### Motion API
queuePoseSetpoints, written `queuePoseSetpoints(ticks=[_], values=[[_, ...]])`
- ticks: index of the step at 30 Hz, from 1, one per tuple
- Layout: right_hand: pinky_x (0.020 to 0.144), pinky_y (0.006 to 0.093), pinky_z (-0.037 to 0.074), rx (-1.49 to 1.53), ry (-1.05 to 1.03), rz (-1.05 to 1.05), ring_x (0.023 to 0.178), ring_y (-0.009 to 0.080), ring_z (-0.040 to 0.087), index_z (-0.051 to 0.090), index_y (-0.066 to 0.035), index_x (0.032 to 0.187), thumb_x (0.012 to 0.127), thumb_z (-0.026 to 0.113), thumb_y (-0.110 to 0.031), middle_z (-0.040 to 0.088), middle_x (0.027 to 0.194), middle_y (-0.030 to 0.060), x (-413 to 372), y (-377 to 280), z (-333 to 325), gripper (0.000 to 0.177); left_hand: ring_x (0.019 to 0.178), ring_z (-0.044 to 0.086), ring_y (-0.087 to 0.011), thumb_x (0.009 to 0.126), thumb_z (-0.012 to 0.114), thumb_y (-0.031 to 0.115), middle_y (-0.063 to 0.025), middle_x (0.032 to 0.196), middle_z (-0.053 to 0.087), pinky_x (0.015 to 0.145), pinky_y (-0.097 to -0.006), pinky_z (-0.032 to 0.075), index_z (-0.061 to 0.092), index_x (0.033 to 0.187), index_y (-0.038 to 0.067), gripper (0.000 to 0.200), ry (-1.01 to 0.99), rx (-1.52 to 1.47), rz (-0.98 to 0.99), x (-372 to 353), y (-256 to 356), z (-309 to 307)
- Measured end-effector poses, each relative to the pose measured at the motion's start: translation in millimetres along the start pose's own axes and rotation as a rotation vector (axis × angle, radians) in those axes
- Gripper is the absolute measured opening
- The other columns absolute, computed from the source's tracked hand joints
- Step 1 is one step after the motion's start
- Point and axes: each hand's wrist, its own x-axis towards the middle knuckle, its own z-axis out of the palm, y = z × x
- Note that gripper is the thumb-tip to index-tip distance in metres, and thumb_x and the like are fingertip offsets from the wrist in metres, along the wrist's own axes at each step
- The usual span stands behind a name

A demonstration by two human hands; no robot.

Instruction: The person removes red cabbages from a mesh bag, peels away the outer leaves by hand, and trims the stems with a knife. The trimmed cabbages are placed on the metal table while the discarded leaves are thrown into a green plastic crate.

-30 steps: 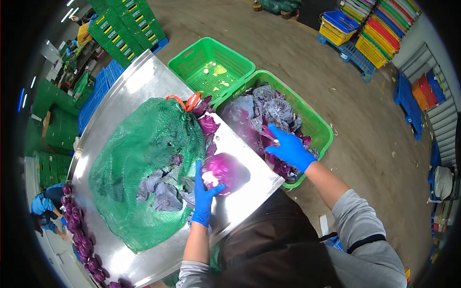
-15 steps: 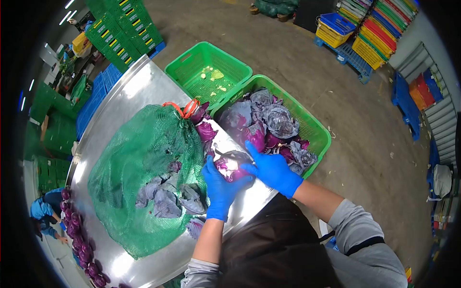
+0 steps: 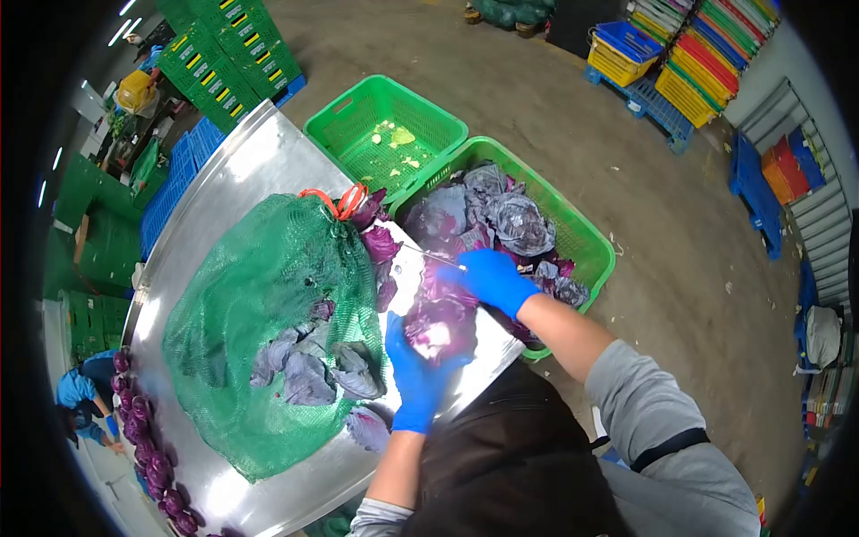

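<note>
My left hand [image 3: 415,380], in a blue glove, is closed around the lower left side of a red cabbage [image 3: 445,331] with a pale cut patch. Motion blurs the cabbage. My right hand [image 3: 492,282], also gloved in blue, grips a knife [image 3: 429,255] whose thin blade points left over the steel table [image 3: 300,148]. A purple leafy part, smeared by motion, shows between the right hand and the cabbage. Left of the hands lies a green mesh bag [image 3: 224,331] with a red tie. Loose dull outer leaves [image 3: 309,376] rest on it.
A green crate [image 3: 604,259] filled with cabbage leaves stands right of the table. Behind it, another green crate [image 3: 327,134] holds pale scraps. Several red cabbages [image 3: 139,421] line the table's left edge. Beyond them a person in blue [image 3: 85,385] bends over.
The cabbage and my left hand have shifted slightly down and right. My right hand has moved up and away from the left, and the knife blade now extends above the cabbage.
</note>
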Motion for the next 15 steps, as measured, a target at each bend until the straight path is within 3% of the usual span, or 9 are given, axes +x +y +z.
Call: queuePoseSetpoints(ticks=[1,3,5,6,7,11,12,13,15], values=[[0.068,0.0434,0.049,0.019,0.081,-0.062,0.077,0.0374,0.062,0.064,-0.009,0.091,0.073,0.062,-0.052,0.065,0.085,0.0175,-2.2,-2.8,4.3,0.047,0.124,0.035,-0.0337,0.045,0.088,0.042,-0.0215,0.132,0.033,0.104,-0.0416,0.031,0.023,0.133,-0.004,0.118,-0.001,-0.051,0.012,-3.4,-12.3,-5.5],[0.067,0.0436,0.049,0.155,-0.05,0.061,0.077,0.0383,0.061,0.065,-0.005,0.087,0.072,0.064,-0.046,0.064,0.084,0.0191,8.2,17.9,20.7,0.044,0.123,0.037,-0.031,0.046,0.089,0.039,-0.0187,0.13,0.034,0.105,-0.0405,0.03,0.022,0.133,-0.003,0.118,0.0,-0.077,0.015,-14.7,-23.6,-15.5],[0.067,0.0436,0.049,0.013,-0.005,0.175,0.076,0.0377,0.062,0.064,-0.004,0.082,0.072,0.065,-0.042,0.064,0.081,0.0199,6.0,23.7,-0.2,0.039,0.128,0.031,-0.0284,0.044,0.089,0.035,-0.0172,0.141,0.026,0.109,-0.0377,0.025,0.016,0.137,-0.003,0.124,-0.054,-0.397,-0.087,-24.2,-23.2,-21.9],[0.066,0.0427,0.049,0.013,0.0,0.374,0.075,0.0361,0.062,0.063,-0.006,0.1,0.075,0.063,-0.043,0.064,0.085,0.0186,11.9,27.1,-3.2,0.044,0.128,0.031,-0.0281,0.044,0.088,0.039,-0.0175,0.141,0.024,0.109,-0.0386,0.024,0.016,0.137,-0.002,0.125,-0.029,-0.447,-0.075,-24.3,-22.1,-22.2],[0.066,0.0427,0.049,0.009,-0.006,0.371,0.075,0.0361,0.062,0.063,-0.006,0.1,0.075,0.063,-0.043,0.064,0.085,0.0186,8.3,26.4,-0.8,0.044,0.128,0.031,-0.0281,0.044,0.088,0.039,-0.0175,0.141,0.024,0.109,-0.0386,0.024,0.016,0.137,-0.002,0.125,-0.024,-0.45,-0.08,-23.0,-24.3,-21.8],[0.072,0.0373,0.05,0.132,0.004,-0.029,0.085,0.0299,0.064,0.037,-0.01,0.136,0.082,0.06,-0.044,0.065,0.099,0.0155,-32.0,-20.1,-7.2,0.068,0.129,0.031,-0.0288,0.046,0.088,0.038,-0.0176,0.142,0.024,0.108,-0.0394,0.026,0.017,0.137,0.0,0.121,-0.053,-0.274,-0.009,-15.3,-34.7,-24.4],[0.077,0.0347,0.049,0.502,0.061,-0.201,0.09,0.0234,0.064,0.044,-0.011,0.133,0.081,0.064,-0.04,0.065,0.101,0.0136,-30.8,-17.9,7.3,0.063,0.13,0.029,-0.0288,0.047,0.088,0.039,-0.0178,0.143,0.023,0.109,-0.0391,0.025,0.017,0.138,0.0,0.122,-0.122,-0.241,0.069,-11.4,-38.5,-28.6],[0.077,0.0347,0.049,0.507,0.058,-0.198,0.09,0.0234,0.064,0.044,-0.011,0.133,0.081,0.064,-0.04,0.065,0.101,0.0136,-28.4,-9.3,20.1,0.063,0.131,0.028,-0.0288,0.047,0.087,0.04,-0.018,0.144,0.022,0.109,-0.0388,0.024,0.016,0.138,0.001,0.122,-0.192,-0.208,0.148,-6.5,-41.8,-32.2],[0.08,0.0334,0.048,0.83,-0.384,-0.008,0.091,0.0193,0.062,0.051,-0.011,0.127,0.08,0.068,-0.033,0.065,0.1,0.0107,-24.0,5.0,33.9,0.054,0.133,0.025,-0.0297,0.05,0.087,0.037,-0.0189,0.145,0.02,0.109,-0.0384,0.024,0.017,0.138,0.002,0.118,-0.3,-0.157,0.132,2.0,-27.0,-42.9]])
